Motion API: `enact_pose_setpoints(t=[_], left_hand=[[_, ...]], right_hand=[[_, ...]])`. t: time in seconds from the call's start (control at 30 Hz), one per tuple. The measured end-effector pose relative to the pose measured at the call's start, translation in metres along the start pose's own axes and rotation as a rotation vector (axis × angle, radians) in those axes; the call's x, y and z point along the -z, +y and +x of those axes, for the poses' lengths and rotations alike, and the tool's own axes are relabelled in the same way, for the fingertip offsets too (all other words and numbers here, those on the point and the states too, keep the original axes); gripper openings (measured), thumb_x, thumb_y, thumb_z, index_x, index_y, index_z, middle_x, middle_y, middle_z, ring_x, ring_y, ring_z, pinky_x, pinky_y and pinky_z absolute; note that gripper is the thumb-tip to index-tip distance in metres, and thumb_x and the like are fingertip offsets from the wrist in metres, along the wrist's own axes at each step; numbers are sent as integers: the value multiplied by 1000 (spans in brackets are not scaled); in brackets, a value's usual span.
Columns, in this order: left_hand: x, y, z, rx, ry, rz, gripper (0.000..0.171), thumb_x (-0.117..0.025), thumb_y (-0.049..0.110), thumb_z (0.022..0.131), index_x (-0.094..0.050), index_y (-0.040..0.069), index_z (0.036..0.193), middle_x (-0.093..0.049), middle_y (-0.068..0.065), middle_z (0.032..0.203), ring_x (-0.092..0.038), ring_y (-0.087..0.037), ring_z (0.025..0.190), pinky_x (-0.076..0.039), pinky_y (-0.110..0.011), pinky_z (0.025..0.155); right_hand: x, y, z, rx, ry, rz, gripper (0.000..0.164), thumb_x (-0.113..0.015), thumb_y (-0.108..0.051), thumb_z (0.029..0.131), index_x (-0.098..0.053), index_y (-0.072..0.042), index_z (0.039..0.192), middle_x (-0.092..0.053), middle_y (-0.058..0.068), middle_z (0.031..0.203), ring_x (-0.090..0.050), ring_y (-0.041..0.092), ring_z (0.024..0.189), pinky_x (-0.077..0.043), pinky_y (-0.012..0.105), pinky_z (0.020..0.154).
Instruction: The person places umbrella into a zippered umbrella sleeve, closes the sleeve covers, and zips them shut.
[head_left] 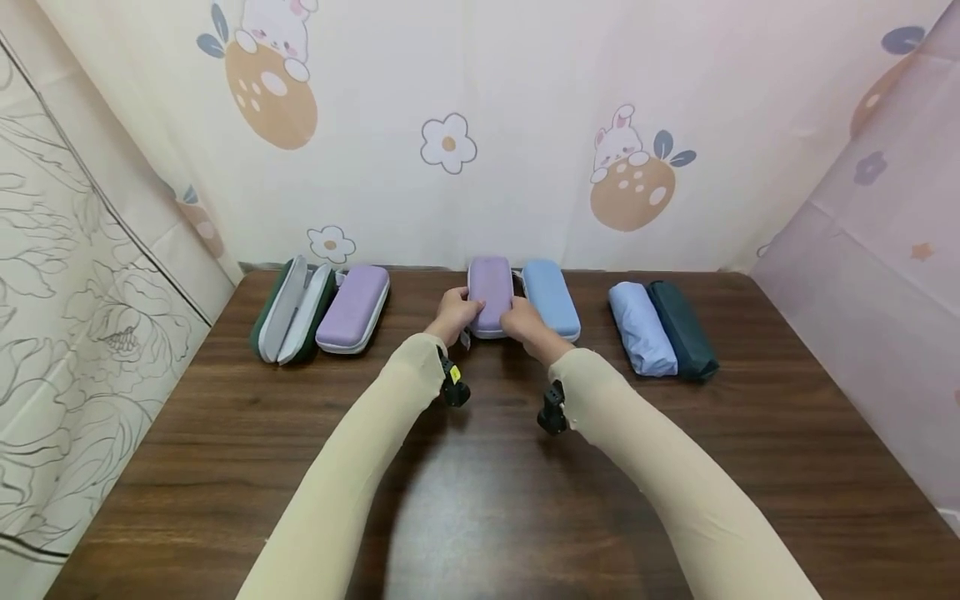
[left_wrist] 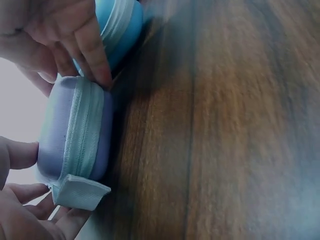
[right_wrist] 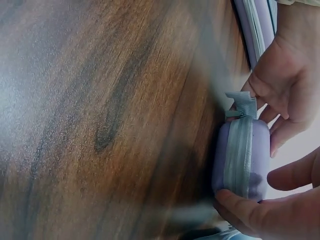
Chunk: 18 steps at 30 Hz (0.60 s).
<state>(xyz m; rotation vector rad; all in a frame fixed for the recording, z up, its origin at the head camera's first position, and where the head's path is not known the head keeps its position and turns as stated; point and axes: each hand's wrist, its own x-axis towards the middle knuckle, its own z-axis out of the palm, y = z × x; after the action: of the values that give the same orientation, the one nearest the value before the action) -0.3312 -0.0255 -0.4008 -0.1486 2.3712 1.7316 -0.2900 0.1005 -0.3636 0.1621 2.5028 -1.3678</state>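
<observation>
A purple zip case [head_left: 491,292] is at the far middle of the table, gripped from both sides. My left hand [head_left: 453,315] holds its left side, thumb on top and fingers lower down, beside a pale fabric tab [left_wrist: 81,192] at the zip's end. On the opposite side my right hand [head_left: 528,323] pinches the case, with fingertips [right_wrist: 232,200] at the zip band in the right wrist view. The pale zip [right_wrist: 239,155] runs along the end facing me and looks shut. Just right of it lies a blue zip case [head_left: 553,298].
To the left lie an open dark green case [head_left: 292,312] with a grey lining and another purple case [head_left: 354,308]. Toward the right are a light blue folded bundle [head_left: 642,329] and a dark green one [head_left: 681,329]. A patterned curtain [head_left: 525,192] hangs behind the brown wooden table [head_left: 480,500].
</observation>
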Motion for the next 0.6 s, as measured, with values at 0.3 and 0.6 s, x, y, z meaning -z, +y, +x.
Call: enact_pose_setpoints(t=[0.3,0.6], left_hand=[[32,1,-13,-104,62,277,51,-48,19,96,-39,-1,142,-47,-17,137,-48,-28,120,-40,-39,98],[107,1,-24,-172,213,537,56,-48,14,91,-35,-2,144,-47,-23,136,-47,-37,119,-39,-47,98]], right_hand=[[26,-7,-13,54,25,-91,57,-32,4,86,-37,3,142,-46,22,133,-55,20,85,-46,28,75],[97,6,-32,140,176,-79,44,-34,2,92,-44,8,134,-53,29,124,-55,25,89,-42,24,67]])
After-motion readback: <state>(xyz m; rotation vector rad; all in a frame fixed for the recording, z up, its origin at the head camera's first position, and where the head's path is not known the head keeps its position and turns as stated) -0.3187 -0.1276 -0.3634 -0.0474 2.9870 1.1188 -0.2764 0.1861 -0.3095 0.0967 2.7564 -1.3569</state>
